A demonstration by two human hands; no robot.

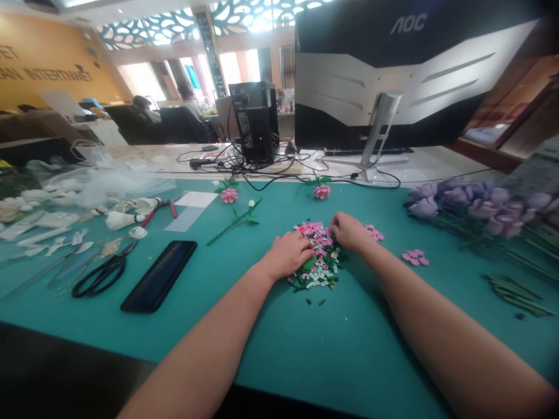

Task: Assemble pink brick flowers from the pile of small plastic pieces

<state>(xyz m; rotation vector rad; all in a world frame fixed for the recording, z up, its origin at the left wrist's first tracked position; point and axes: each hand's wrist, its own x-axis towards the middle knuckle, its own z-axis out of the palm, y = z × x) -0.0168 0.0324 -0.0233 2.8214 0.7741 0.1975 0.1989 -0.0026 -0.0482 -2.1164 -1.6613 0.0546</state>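
Note:
A heap of small pink, white and green plastic building bricks [317, 261] lies on the teal mat [279, 343], right in front of me. My left hand [288, 254] rests on the heap's left side, fingers curled over the pieces. My right hand [347, 231] touches its upper right edge, fingertips among the pink bricks. Whether either hand holds a piece is hidden by the fingers. Loose pink petal pieces [374, 233] lie just right of my right hand. Further right sits a small group of pink petals [415, 257].
Built pink brick flowers [229, 195] and a white-budded stem [238, 220] lie beyond the heap. Purple brick roses [480, 203] lie at right. Black-handled scissors [102, 273], a black phone [159, 276] and red-handled pliers [156, 213] lie at left. A monitor [410, 75] and computer tower [255, 122] stand behind.

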